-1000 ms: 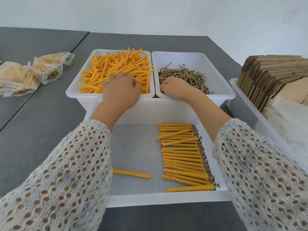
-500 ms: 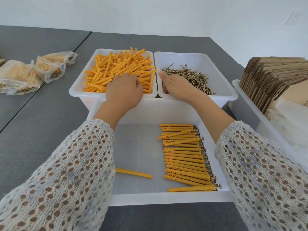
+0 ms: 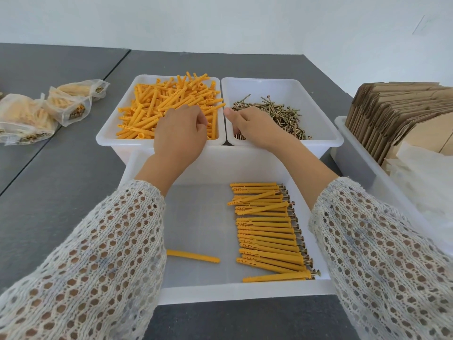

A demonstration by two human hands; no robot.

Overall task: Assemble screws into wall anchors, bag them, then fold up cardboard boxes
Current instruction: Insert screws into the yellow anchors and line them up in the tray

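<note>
Two hands reach: left hand (image 3: 180, 136) curled over anchors (image 3: 169, 104), right hand (image 3: 255, 130) over screws (image 3: 277, 114); grip contents hidden; tangled screws may snag or spill.

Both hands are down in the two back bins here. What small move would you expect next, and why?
Probably each hand lifts out one piece and brings them together over the front bin. The left hand is in the orange anchors, the right hand in the screws, and finished pairs already lie in a row below.
</note>
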